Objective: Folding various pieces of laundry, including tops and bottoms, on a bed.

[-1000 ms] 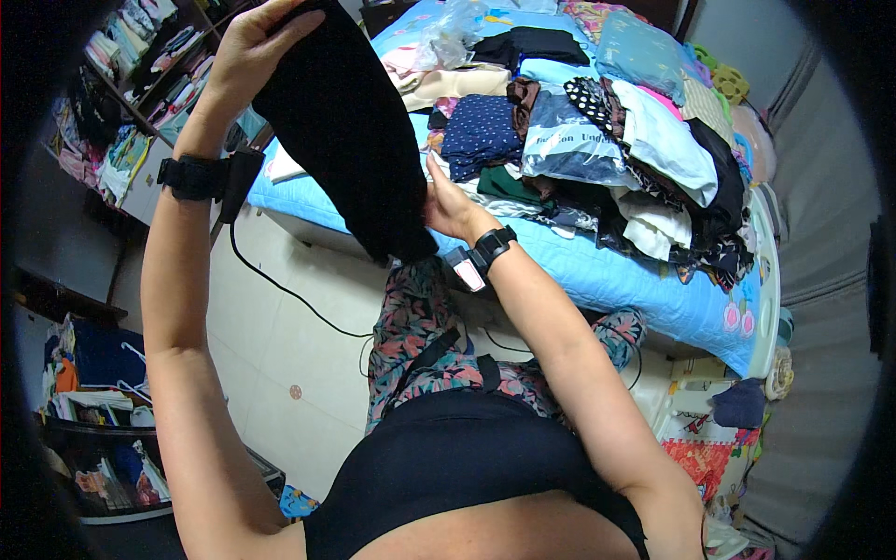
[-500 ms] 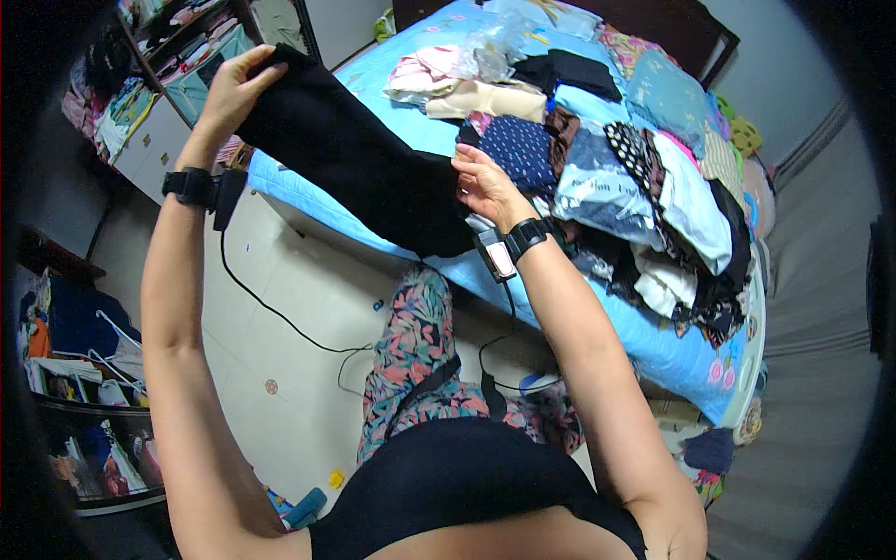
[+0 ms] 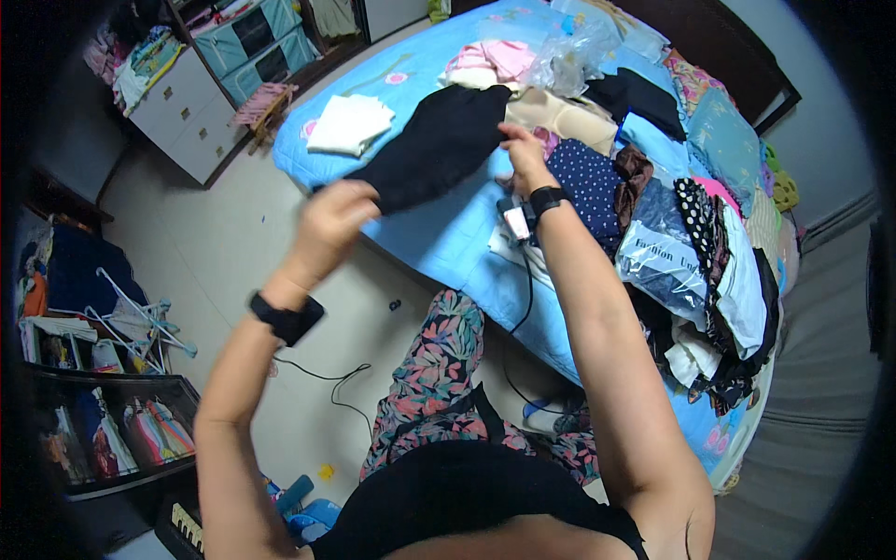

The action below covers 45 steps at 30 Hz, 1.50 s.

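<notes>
My left hand (image 3: 336, 219) pinches the black cloth (image 3: 434, 149); whether my right hand (image 3: 528, 166) grips its other end, I can't tell. Likely straightening; next needs even tension.

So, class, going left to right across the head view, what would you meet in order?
White chest of drawers, folded white cloth, black garment, right hand, dotted navy garment, clear plastic package, grey curtain.
</notes>
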Available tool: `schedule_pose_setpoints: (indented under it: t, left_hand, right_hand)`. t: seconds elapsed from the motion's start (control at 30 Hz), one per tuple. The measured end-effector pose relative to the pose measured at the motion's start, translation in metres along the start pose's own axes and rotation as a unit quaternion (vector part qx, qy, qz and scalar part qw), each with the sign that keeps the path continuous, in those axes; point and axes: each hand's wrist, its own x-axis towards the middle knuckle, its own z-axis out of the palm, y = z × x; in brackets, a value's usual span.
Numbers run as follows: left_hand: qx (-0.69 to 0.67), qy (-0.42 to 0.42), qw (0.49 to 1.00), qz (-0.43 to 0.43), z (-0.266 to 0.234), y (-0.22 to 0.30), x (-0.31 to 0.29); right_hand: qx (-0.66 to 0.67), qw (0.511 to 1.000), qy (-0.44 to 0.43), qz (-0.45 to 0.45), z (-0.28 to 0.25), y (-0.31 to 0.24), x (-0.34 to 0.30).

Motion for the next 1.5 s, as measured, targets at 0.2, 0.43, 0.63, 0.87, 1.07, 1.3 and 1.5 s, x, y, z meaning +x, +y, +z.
schedule_pose_setpoints:
  t: [0.2,0.43,0.63,0.87,1.07,1.3,1.5]
  left_hand:
    - [-0.069,-0.178,0.981,-0.017,0.094,0.024,-0.108]
    - [-0.171,-0.202,0.963,-0.055,0.085,0.031,-0.116]
    - [-0.225,-0.209,0.949,-0.069,0.073,0.011,-0.094]
    - [-0.175,-0.152,0.973,0.003,0.13,-0.064,0.026]
    - [-0.038,-0.053,0.957,-0.282,0.199,-0.127,-0.006]
    - [-0.175,-0.068,0.806,-0.562,0.205,-0.098,-0.093]
    - [-0.083,-0.027,0.922,-0.376,0.181,-0.064,-0.057]
  right_hand:
    - [-0.234,0.96,-0.07,-0.133,0.047,0.058,-0.076]
    - [-0.458,0.829,-0.287,-0.144,0.064,0.079,-0.117]
    - [-0.434,0.824,-0.313,-0.187,0.064,0.078,-0.124]
    - [-0.013,0.931,-0.251,0.267,0.045,0.059,-0.142]
    - [0.119,0.929,-0.102,0.336,0.06,0.063,-0.131]
    - [0.118,0.96,-0.034,0.253,0.08,0.074,-0.131]
    - [0.032,0.965,0.032,0.259,0.063,0.109,-0.138]
